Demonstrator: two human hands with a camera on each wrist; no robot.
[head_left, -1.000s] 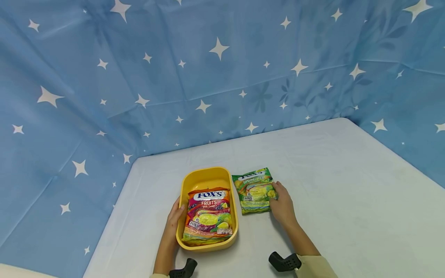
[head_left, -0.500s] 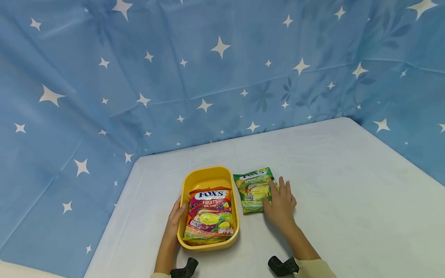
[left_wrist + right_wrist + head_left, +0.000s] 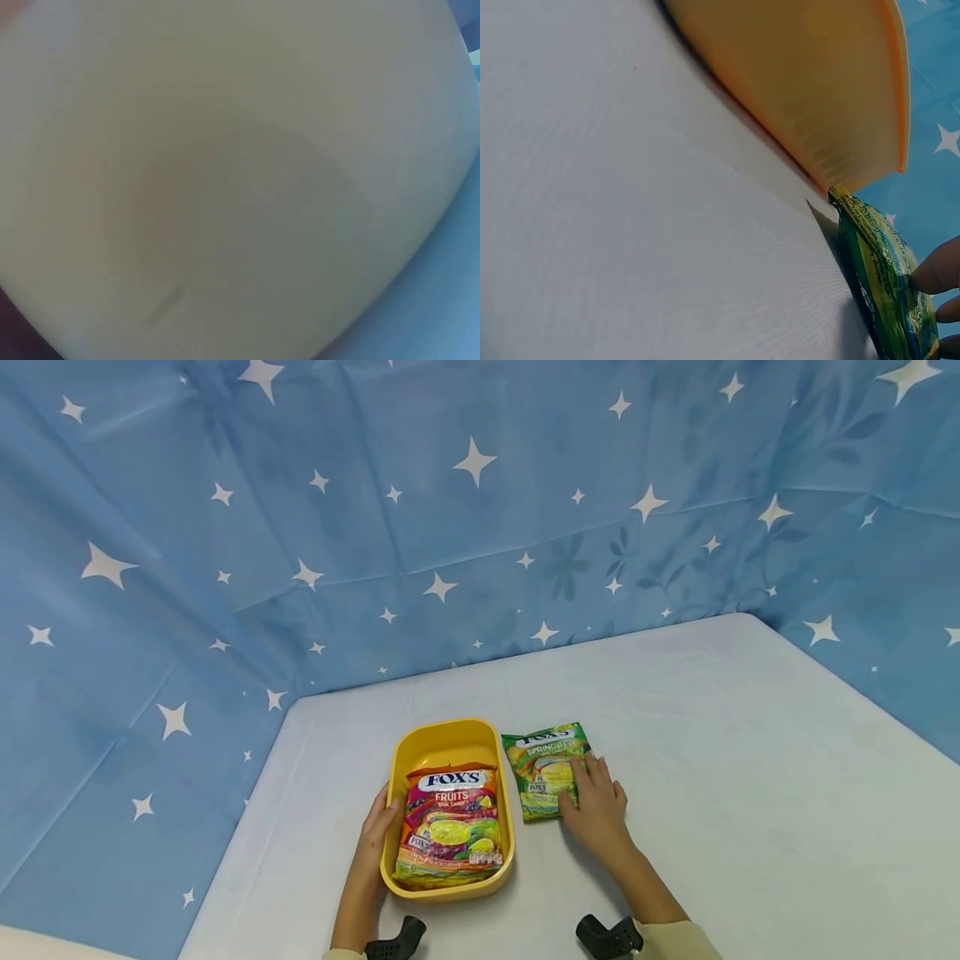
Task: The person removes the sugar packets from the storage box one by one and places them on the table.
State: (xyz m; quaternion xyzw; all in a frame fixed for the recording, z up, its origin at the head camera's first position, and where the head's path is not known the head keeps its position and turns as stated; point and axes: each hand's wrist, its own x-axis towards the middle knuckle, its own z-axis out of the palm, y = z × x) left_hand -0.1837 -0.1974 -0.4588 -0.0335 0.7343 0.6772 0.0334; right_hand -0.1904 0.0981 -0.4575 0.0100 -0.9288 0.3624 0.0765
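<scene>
Green packet (image 3: pixel 542 775) lies on the desk (image 3: pixel 750 760) just right of the yellow tub (image 3: pixel 442 747); right grip (image 3: pixel 597 810) rests on it, apart; left grip (image 3: pixel 374 833) is clamped on the tub's left rim. Likely step: handling the packet; lifting would call for closing on it.

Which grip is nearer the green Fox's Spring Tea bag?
Right. The right grip touches the green Fox's Spring Tea bag on its right side; the left grip is at the far side of the yellow container, holding its left wall.
</scene>
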